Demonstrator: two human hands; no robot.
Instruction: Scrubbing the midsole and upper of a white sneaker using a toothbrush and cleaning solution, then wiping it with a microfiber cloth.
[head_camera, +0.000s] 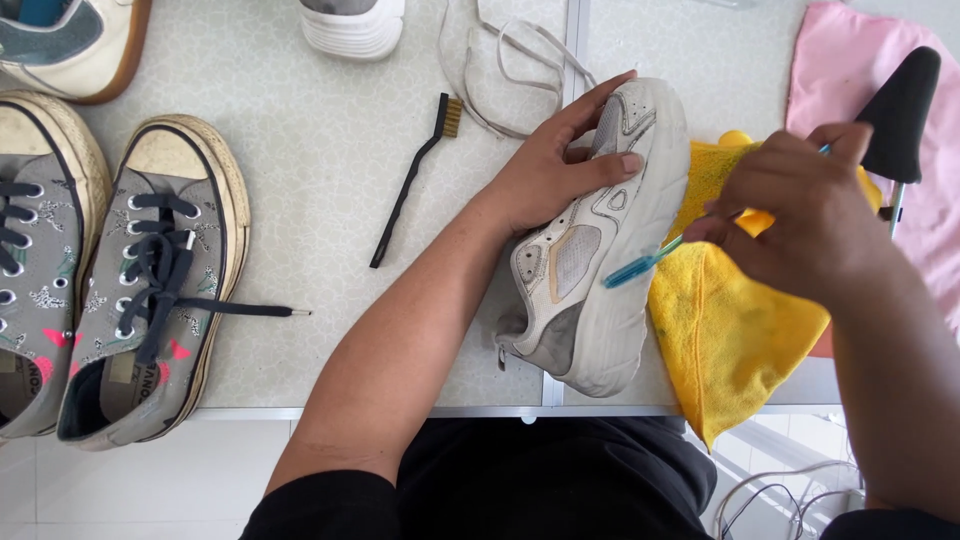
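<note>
Black-clothed lap and both forearms fill the bottom of the view, so starting from the hands. Left hand (560, 165) is pressed flat over the toe end of a dirty white sneaker (590, 250), fingers spread and wrapped over the upper, pinning it on its side on the bench (320, 170). The shoe has no laces in it and lies near the front edge of the bench, sole side facing right. Right hand (800, 215) is closed around a small blue-handled brush (645, 262), held like a pen, with the working end touching the sneaker's side by the midsole. Looks to me like the scrubbing step is on, working along the sole edge. Next stroke probably wants the left hand holding firm so the shoe doesn't roll, and short controlled passes with the brush tip.

Going outward: a yellow cloth (730, 320) sits just beside the sneaker on the right, partly under the right hand and hanging over the bench edge. Behind it there's a black shoe-tree sort of form on a stand (900, 110) and a pink cloth (860, 70). Pulled-out grey laces (500, 60) lie behind the sneaker, and a black wire-type brush (410, 180) sits to its left. Further left is a pair of grey canvas shoes with dark laces (150, 280), well apart from the work.
</note>
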